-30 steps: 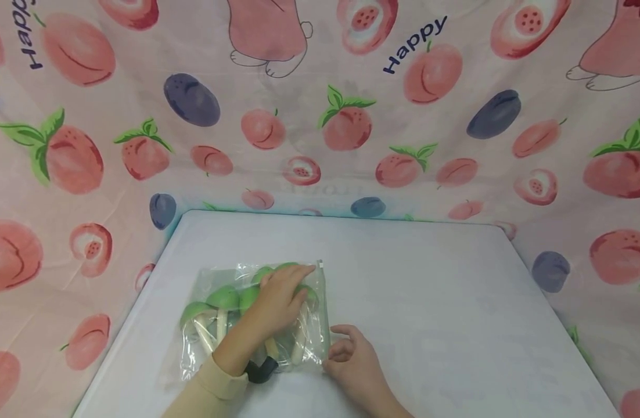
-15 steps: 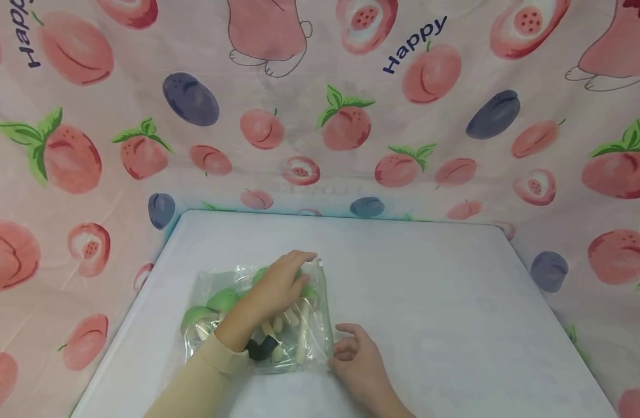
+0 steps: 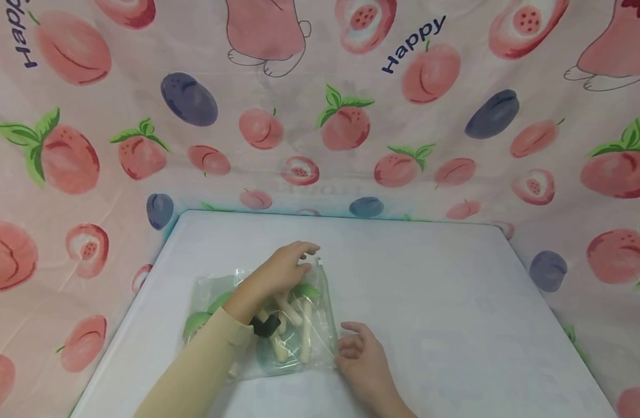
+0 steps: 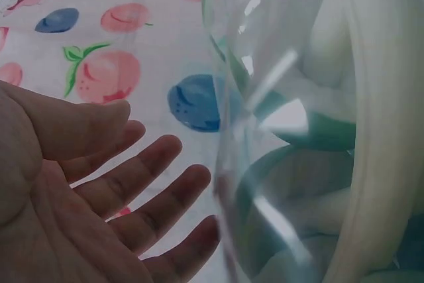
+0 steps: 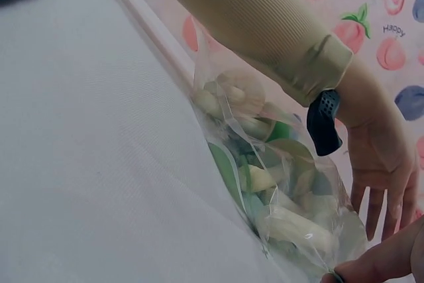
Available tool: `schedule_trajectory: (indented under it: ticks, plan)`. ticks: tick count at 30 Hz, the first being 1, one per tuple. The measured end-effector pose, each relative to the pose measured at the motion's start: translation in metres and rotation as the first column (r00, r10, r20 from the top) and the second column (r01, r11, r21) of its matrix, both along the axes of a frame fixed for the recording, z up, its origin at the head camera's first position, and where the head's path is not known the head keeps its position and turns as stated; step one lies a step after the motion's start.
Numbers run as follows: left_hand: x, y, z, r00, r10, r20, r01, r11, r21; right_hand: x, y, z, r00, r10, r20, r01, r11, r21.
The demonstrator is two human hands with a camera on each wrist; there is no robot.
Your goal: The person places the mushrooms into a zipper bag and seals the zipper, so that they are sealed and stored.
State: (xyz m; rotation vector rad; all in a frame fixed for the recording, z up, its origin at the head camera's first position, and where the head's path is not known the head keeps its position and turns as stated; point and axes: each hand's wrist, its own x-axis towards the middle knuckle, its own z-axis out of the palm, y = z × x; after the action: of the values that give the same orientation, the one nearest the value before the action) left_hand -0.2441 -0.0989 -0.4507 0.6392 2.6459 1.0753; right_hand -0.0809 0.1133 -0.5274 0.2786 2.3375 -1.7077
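Note:
A clear zip bag (image 3: 278, 366) lies on the white table, its zip strip along the right side. Inside are several mushroom-shaped pieces with green caps (image 3: 306, 290) and pale stems (image 3: 306, 337). My left hand (image 3: 283, 270) is over the bag's upper right part, fingertips near the zip's far end. In the left wrist view my left hand (image 4: 112, 190) has its fingers apart and holds nothing, with the bulging bag (image 4: 278, 97) beside it. At the zip strip's near corner, my right hand (image 3: 367, 360) pinches the bag; part of that hand shows low in the right wrist view.
The white table (image 3: 456, 302) extends to the right of the bag. Behind it and at both sides hangs a fruit-patterned cloth (image 3: 309, 133). A black device (image 3: 266, 325) is worn on the left wrist, below a beige sleeve (image 3: 205, 360).
My left hand has moved away from me, from over the bag to near its far right corner. The right hand and the bag's zip side have shifted slightly right.

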Motion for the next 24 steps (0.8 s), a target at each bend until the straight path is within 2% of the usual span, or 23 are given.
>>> schedule_trajectory:
  ticks: [7,18,24]
  plan:
    - [-0.018,0.005,-0.010,1.000,-0.028,0.007,0.028,0.999,0.014,0.000,0.002,-0.002,0.999,-0.011,-0.035,0.011,1.000,-0.020]
    - [-0.041,0.011,-0.018,0.994,-0.028,0.105,0.026,0.999,0.018,-0.001,0.006,-0.003,0.999,-0.033,-0.033,0.032,0.999,-0.010]
    - [-0.052,0.011,-0.028,0.988,-0.023,0.150,0.016,0.999,0.051,-0.001,0.006,0.000,0.998,-0.043,-0.041,0.043,0.999,-0.002]
